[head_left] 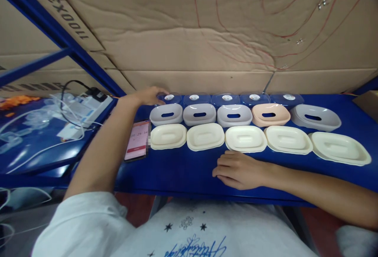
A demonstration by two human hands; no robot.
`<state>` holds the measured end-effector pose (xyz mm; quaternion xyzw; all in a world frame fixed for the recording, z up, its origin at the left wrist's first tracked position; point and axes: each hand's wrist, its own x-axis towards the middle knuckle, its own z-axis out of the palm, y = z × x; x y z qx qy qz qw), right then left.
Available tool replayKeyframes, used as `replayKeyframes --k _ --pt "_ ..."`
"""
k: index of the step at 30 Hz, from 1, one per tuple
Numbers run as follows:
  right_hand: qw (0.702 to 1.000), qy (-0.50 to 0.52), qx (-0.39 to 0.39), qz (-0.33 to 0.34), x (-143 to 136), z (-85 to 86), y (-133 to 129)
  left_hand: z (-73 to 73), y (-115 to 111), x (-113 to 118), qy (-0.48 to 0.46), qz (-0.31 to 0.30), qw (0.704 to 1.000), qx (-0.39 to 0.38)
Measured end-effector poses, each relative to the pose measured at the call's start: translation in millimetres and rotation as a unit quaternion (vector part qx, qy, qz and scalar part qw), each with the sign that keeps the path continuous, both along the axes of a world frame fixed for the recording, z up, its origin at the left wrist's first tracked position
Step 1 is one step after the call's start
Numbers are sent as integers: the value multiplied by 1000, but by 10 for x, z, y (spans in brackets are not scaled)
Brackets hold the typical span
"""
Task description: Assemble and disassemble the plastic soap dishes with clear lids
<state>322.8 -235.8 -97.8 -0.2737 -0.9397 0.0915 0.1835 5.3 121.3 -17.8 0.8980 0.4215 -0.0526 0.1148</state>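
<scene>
At the back left, my left hand (pixel 154 95) has its thumb and fingers around the left end of a clear plastic lid (pixel 174 98) with a round sticker. My right hand (pixel 238 170) rests on the blue table near the front edge, its fingers loosely curled and nothing visible in them. Just behind it lies a cream oval tray (pixel 245 138), one of several in the front row. Behind that row stand several oval soap-dish bodies with slotted bottoms: grey ones (pixel 166 114) and a peach one (pixel 271 114). More clear lids (pixel 226 100) line the back.
A phone (pixel 138 139) with a running timer lies left of the rows. Further left are a power strip (pixel 91 107), white cables and clear plastic pieces. Cardboard (pixel 183 48) walls the back, and a blue metal frame (pixel 71 48) stands at left.
</scene>
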Motion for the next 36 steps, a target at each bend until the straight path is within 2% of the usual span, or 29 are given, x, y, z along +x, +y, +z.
replayKeyframes --k 5,10,14,19,22,26,31,36 --pt "1000 1 -7 -1 -13 -21 7 -90 41 -75 -20 -1 999 -40" --pt "1000 1 -9 0 -18 -8 15 -176 114 -54 -33 11 998 -56" --pt "1000 -3 -13 1 -15 3 11 -158 118 -22 -34 14 997 -64" --pt "1000 7 -9 -1 -16 1 11 -62 22 -13 -33 7 998 -53" --pt "1000 7 -11 -2 -20 7 13 37 -143 -37 -37 -4 999 -32" --pt "1000 2 -10 -4 -22 19 9 128 -574 -69 -57 -19 998 8" --pt "1000 1 -9 -5 -16 15 12 60 -1109 -24 -64 -63 996 -16" --pt "1000 7 -4 -3 -10 9 14 -43 -1207 6 -85 -49 995 -19"
